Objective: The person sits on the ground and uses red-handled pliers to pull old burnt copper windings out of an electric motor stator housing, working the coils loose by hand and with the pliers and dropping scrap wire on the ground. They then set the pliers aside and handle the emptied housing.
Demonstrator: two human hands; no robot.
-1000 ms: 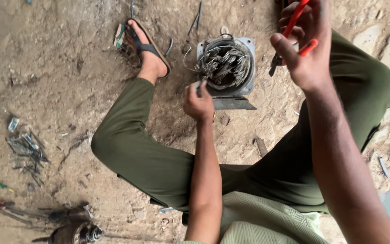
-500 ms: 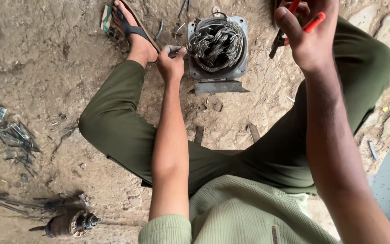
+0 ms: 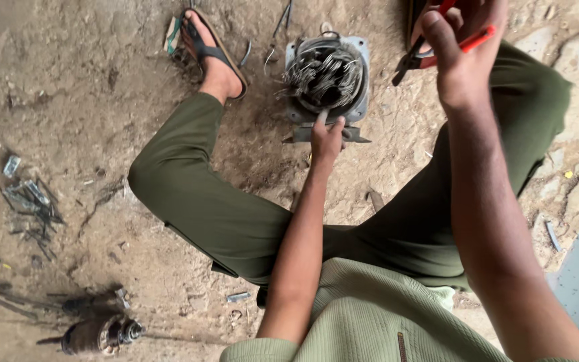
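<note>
Left hand presses near rim of motor stator, fingers not closed around it. Right hand, right of stator, clamped on red-handled pliers. Advice: brace housing firm, bring jaws low to wire bundle.

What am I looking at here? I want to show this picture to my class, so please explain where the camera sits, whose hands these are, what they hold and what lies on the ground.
The camera is worn on a person's head and looks down, so you see their own arms, green trousers and sandalled foot. They sit on bare dirt ground. Between the legs stands a grey metal motor housing stuffed with tangled wire windings. The left hand rests on its near edge. The right hand is raised with its grip closed on red-handled pliers. At the left lie scattered small metal parts, and at the lower left a motor rotor on its shaft.
</note>
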